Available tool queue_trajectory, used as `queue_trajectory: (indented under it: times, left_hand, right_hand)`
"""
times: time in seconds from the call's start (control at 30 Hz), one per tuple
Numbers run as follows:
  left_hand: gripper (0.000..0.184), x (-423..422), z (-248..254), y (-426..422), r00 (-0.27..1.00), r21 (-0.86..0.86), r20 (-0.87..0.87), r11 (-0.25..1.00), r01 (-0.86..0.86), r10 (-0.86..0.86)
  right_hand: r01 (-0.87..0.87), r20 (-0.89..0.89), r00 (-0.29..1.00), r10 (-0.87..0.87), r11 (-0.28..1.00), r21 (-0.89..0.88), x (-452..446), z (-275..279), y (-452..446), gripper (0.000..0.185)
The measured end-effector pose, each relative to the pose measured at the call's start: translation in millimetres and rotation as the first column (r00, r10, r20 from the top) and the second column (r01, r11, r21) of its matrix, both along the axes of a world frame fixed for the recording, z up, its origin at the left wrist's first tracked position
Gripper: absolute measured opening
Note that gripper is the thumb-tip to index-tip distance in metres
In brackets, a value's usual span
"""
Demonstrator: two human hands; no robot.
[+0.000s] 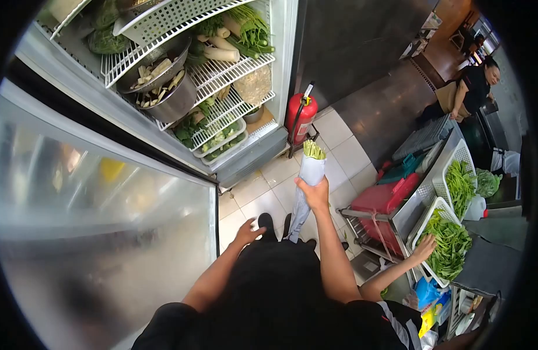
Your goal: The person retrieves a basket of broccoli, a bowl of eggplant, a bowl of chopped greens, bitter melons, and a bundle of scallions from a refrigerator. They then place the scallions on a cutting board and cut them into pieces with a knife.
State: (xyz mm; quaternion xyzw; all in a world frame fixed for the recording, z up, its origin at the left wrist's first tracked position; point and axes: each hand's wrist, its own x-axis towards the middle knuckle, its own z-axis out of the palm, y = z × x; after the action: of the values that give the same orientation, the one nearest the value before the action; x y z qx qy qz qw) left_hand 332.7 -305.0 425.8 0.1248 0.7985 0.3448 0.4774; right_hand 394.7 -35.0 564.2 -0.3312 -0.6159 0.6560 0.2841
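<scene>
My right hand point(316, 194) grips a bundle of green stalks point(314, 150) wrapped in pale paper point(311, 170). The stalk ends stick out at the top, and the paper tapers down toward my body. My left hand point(247, 233) is empty, its fingers apart, low in front of me near the edge of the glass fridge door point(105, 221). Ahead and to the left stands the open fridge, its wire shelves point(222, 73) loaded with vegetables. White radishes point(221, 52), leafy greens point(248, 26) and steel pots point(170, 99) of cut pieces sit on them.
A red fire extinguisher point(301, 116) stands beside the fridge on the tiled floor point(274, 192). To the right, another person's hand point(423, 249) reaches into a white basket point(413, 238) of leafy greens. A metal rack with red containers point(379, 198) is nearby. Farther back, another person point(476, 87) holds cardboard.
</scene>
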Motion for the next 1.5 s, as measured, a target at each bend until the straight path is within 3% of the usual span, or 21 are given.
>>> queue_trajectory:
  times: [0.13, 0.17, 0.2, 0.23, 0.27, 0.3, 0.37, 0.43, 0.5, 0.57, 0.6, 0.63, 0.67, 0.73, 0.87, 0.93, 1.03, 1.17, 1.3, 1.37, 1.5]
  left_hand:
    - [0.081, 37, -59, -124, 0.997, -0.363, -0.068, 0.932, 0.009, -0.036]
    - [0.077, 51, -87, -157, 0.99, -0.329, 0.018, 0.936, -0.129, 0.142]
    - [0.075, 58, -43, -159, 0.965, -0.328, 0.088, 0.922, -0.204, 0.245]
    - [0.072, 70, -55, -174, 0.92, -0.299, 0.091, 0.891, -0.34, 0.382]
    - [0.069, 90, -77, -206, 0.855, -0.275, 0.097, 0.839, -0.468, 0.509]
    - [0.065, 114, -104, -244, 0.934, -0.084, -0.02, 0.93, -0.358, 0.357]
    - [0.06, 117, -114, -257, 0.959, 0.11, -0.178, 0.973, -0.203, 0.22]
    - [0.024, 136, -72, -251, 0.963, -0.271, -0.132, 0.926, -0.263, 0.235]
    - [0.022, 169, -137, -288, 0.951, -0.087, -0.222, 0.967, -0.241, 0.217]
    - [0.016, 184, -121, -293, 0.919, 0.004, -0.285, 0.96, -0.282, 0.271]
    - [0.016, 182, -91, -283, 0.769, 0.015, 0.003, 0.769, -0.64, 0.64]
    - [0.017, 180, -56, -274, 0.426, -0.087, 0.271, 0.463, -0.882, 0.863]
    - [0.017, 180, -45, -276, 0.429, -0.088, 0.278, 0.467, -0.88, 0.86]
    - [0.031, 181, -33, -277, 0.113, -0.134, 0.106, 0.127, -0.983, 0.988]
    - [0.051, 155, 2, -278, 0.137, -0.186, 0.036, 0.141, -0.972, 0.99]
    - [0.054, 146, 37, -266, 0.151, -0.045, 0.065, 0.154, -0.987, 0.986]
    - [0.058, 138, 57, -262, 0.292, -0.063, 0.14, 0.303, -0.951, 0.946]
    - [0.063, 135, 11, -281, 0.197, -0.291, 0.068, 0.208, -0.934, 0.978]
    - [0.064, 144, -17, -296, 0.197, -0.256, 0.0, 0.191, -0.948, 0.98]
    - [0.064, 146, -16, -294, 0.205, -0.251, -0.006, 0.197, -0.948, 0.979]
    - [0.065, 151, -15, -283, 0.215, -0.227, -0.048, 0.199, -0.953, 0.975]
  right_hand:
    - [-0.147, 0.164, 0.97, 0.181, 0.969, -0.199, -26, 37, 14, 0.049]
    - [-0.22, 0.174, 0.949, 0.263, 0.948, -0.232, -40, 58, 24, 0.052]
    - [-0.291, 0.185, 0.921, 0.343, 0.92, -0.263, -52, 84, 36, 0.055]
    - [-0.308, 0.185, 0.914, 0.36, 0.915, -0.261, -56, 114, 43, 0.055]
    - [-0.436, -0.155, 0.9, 0.408, 0.828, -0.352, -57, 144, 46, 0.054]
    - [-0.574, -0.485, 0.792, 0.371, 0.724, -0.382, -60, 160, 48, 0.053]
    - [-0.56, -0.44, 0.796, 0.415, 0.781, -0.277, -58, 113, 29, 0.054]
    - [-0.496, -0.22, 0.867, 0.448, 0.819, -0.287, -56, 59, 0, 0.044]
    - [-0.43, -0.123, 0.902, 0.413, 0.835, -0.343, -62, 37, -21, 0.039]
    - [-0.354, -0.033, 0.928, 0.371, 0.85, -0.39, -63, 18, -33, 0.034]
    - [-0.32, -0.021, 0.941, 0.337, 0.871, -0.372, -67, 10, -35, 0.03]
    - [-0.284, -0.01, 0.954, 0.299, 0.892, -0.351, -71, 6, -36, 0.025]
    - [-0.279, -0.005, 0.955, 0.295, 0.895, -0.347, -71, 6, -35, 0.025]
    - [-0.318, 0.072, 0.937, 0.342, 0.921, -0.226, -66, 6, -27, 0.033]
    - [-0.21, -0.109, 0.971, 0.211, 0.978, 0.015, -57, -12, -23, 0.056]
    - [-0.175, -0.121, 0.977, 0.174, 0.985, 0.006, -54, -17, -18, 0.058]
    - [-0.114, -0.142, 0.984, 0.105, 0.992, -0.052, -48, -10, -14, 0.059]
    - [-0.117, -0.118, 0.987, 0.112, 0.993, -0.034, -43, 15, -9, 0.061]
    - [-0.09, -0.155, 0.982, 0.107, 0.989, 0.117, -45, 40, -9, 0.062]
    - [-0.144, 0.044, 0.989, 0.138, 0.913, 0.382, -46, 69, -6, 0.06]
    - [-0.209, 0.019, 0.971, 0.236, 0.814, 0.541, -75, 106, 9, 0.062]
